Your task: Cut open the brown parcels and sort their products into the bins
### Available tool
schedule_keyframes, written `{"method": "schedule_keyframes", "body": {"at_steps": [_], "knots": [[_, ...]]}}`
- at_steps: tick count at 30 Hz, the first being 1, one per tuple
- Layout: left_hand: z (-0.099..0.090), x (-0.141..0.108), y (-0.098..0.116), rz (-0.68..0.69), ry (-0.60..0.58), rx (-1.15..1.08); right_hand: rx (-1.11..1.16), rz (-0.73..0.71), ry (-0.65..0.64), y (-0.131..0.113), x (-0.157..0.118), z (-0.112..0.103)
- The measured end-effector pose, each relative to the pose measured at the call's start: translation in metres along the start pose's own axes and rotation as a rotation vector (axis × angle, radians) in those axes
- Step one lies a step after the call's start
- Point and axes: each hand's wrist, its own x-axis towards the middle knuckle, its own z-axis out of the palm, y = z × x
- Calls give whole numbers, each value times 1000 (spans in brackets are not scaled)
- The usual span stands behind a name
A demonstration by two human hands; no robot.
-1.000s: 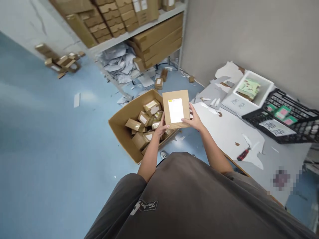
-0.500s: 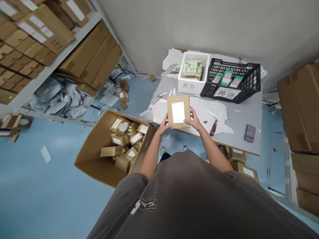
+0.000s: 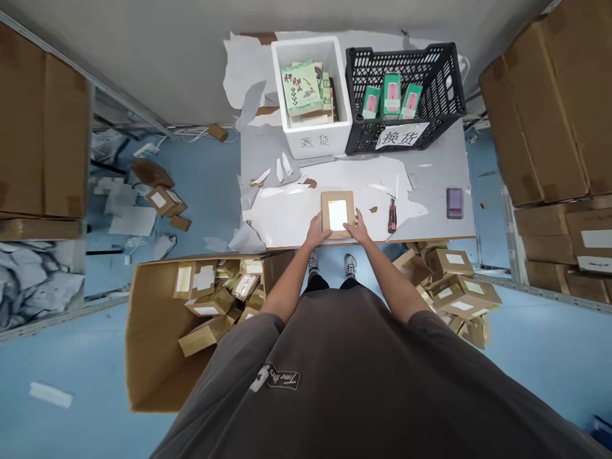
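Observation:
A small cardboard box [image 3: 326, 207] with a white label on top is at the front edge of the table [image 3: 444, 172]. My left hand [image 3: 316, 232] grips its left side and near corner. On the right side, my right hand [image 3: 358, 229] holds it, thumb over the near edge. To the right of the box lies a red and black utility knife [image 3: 392, 217]. Behind stand a white foam box [image 3: 310, 141] holding green packets and a black crate [image 3: 404, 58] with green and pink boxes. Whether the held box rests on the table is hard to tell.
A large open carton [image 3: 153, 331] of small parcels stands at the lower left. Parcels [image 3: 461, 296] are piled below the table's right side. Shelves with cartons flank both sides. A purple item [image 3: 454, 203] and paper scraps lie on the table.
The view has swung to the left and levelled with the table. Both hands still hold the box, which now appears lower and smaller, closer to the tabletop. More parcels show at the right.

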Motion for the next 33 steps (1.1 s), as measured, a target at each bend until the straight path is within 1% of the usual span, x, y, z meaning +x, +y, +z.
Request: {"method": "schedule_keyframes", "body": {"at_steps": [2, 3, 5, 6, 8, 9, 12, 15, 17, 19, 22, 24, 26, 28, 30, 33], "knots": [[-7, -9, 0, 90, -48, 98, -164, -77, 47, 2, -12, -7], [-9, -15, 1, 137, -85, 140, -238, -126, 45, 2, -20, -11], [-10, -27, 5, 210, -164, 193, -358, -220, -12, 2, -36, -18], [-7, -32, 6, 225, -195, 205, -407, -257, -51, 3, -44, -18], [0, -39, 9, 211, -220, 207, -473, -294, -105, 4, -55, -15], [5, -41, 9, 193, -217, 203, -488, -294, -110, 5, -59, -11], [16, -41, 11, 153, -174, 185, -488, -277, -62, 7, -61, 0], [19, -37, 18, 139, -132, 188, -468, -312, -35, 1, -56, 1], [15, -35, 29, 144, -115, 201, -456, -352, -23, -11, -53, -7], [9, -32, 45, 172, -84, 210, -450, -387, 5, -29, -50, -21], [-2, -22, 74, 238, 18, 202, -428, -444, 65, -62, -41, -47], [-10, -9, 91, 270, 92, 176, -404, -477, 87, -83, -27, -60], [-15, 9, 103, 252, 129, 138, -395, -472, 78, -99, -8, -68], [-17, 29, 108, 178, 151, 101, -396, -435, 59, -109, 13, -70], [-19, 48, 109, 102, 188, 62, -391, -403, 52, -114, 31, -66], [-20, 65, 106, 52, 268, -4, -371, -385, 58, -113, 44, -58]]}}
